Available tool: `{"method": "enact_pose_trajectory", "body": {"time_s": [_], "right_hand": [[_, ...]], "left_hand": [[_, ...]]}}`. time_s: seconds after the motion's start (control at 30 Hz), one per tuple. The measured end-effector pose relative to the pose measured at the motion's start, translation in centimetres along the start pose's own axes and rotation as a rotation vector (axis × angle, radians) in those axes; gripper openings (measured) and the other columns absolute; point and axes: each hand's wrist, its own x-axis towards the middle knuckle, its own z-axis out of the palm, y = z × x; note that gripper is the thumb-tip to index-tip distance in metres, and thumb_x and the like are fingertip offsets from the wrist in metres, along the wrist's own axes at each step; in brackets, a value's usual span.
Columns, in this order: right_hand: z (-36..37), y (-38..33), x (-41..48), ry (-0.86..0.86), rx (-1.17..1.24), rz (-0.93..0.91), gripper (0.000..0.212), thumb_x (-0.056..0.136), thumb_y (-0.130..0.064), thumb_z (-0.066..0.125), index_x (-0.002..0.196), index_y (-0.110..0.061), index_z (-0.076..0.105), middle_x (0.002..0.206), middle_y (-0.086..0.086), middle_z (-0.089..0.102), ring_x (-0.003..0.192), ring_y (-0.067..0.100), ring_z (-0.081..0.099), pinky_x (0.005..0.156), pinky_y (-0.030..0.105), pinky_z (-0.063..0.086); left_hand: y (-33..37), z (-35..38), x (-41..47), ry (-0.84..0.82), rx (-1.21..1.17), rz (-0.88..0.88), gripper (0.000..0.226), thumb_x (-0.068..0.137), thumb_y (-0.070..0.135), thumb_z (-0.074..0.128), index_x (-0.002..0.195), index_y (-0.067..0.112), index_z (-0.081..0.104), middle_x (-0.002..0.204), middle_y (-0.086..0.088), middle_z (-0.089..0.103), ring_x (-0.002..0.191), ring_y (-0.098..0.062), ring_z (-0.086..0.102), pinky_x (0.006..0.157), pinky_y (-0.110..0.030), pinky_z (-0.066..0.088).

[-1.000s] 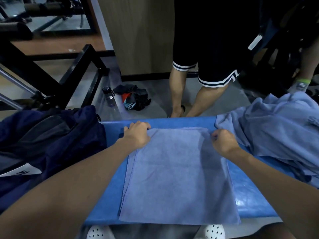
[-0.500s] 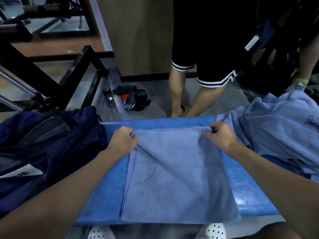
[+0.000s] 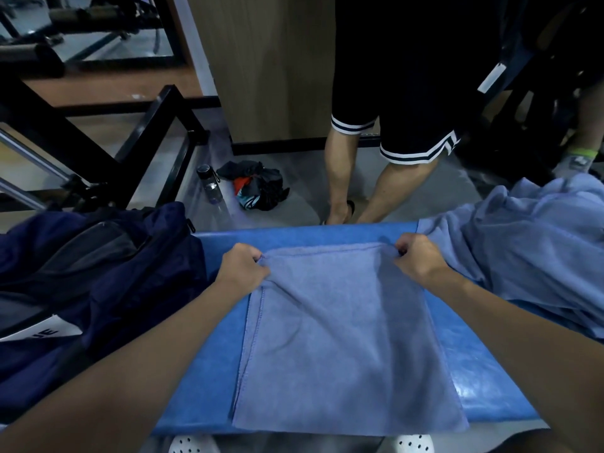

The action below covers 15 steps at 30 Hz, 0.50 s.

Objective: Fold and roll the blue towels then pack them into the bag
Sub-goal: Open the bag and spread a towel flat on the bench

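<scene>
A folded blue towel (image 3: 343, 338) lies flat on the blue padded bench (image 3: 202, 371), its near edge hanging at the bench's front. My left hand (image 3: 243, 268) pinches the towel's far left corner, and my right hand (image 3: 416, 256) pinches the far right corner. Both corners are lifted a little off the bench, and the far edge is stretched between them. A dark navy bag (image 3: 81, 282) sits on the bench's left end, its top partly open. A heap of unfolded blue towels (image 3: 529, 250) lies at the right end.
A person in black shorts (image 3: 392, 103) stands just beyond the bench. On the floor lie a water bottle (image 3: 209, 184) and a bundle of dark clothes (image 3: 258, 188). Black metal gym frames (image 3: 108, 138) stand at the far left.
A second ago my hands rested on the towel's far corners. They have since curled round those corners and raised them slightly off the bench.
</scene>
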Motion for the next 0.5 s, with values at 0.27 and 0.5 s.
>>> {"method": "enact_pose_trajectory", "body": {"time_s": [0.27, 0.5], "right_hand": [[-1.5, 0.2, -1.5, 0.031, 0.331, 0.077, 0.022, 0.081, -0.001, 0.065, 0.066, -0.015, 0.059, 0.056, -0.002, 0.048, 0.056, 0.017, 0.042, 0.051, 0.026, 0.035], [-6.2, -2.5, -5.8, 0.111, 0.852, 0.107, 0.019, 0.084, 0.01, 0.062, 0.075, -0.006, 0.067, 0.068, 0.003, 0.065, 0.066, 0.015, 0.057, 0.067, 0.028, 0.049]], "left_hand": [[0.7, -1.8, -0.1, -0.138, -0.251, -0.15, 0.017, 0.077, -0.009, 0.064, 0.071, 0.005, 0.058, 0.065, -0.01, 0.038, 0.058, -0.02, 0.035, 0.051, -0.028, 0.03], [2.3, -5.4, -3.2, -0.008, -0.683, -0.006, 0.032, 0.081, 0.019, 0.074, 0.092, -0.011, 0.069, 0.086, -0.014, 0.063, 0.081, -0.025, 0.054, 0.077, -0.042, 0.045]]}}
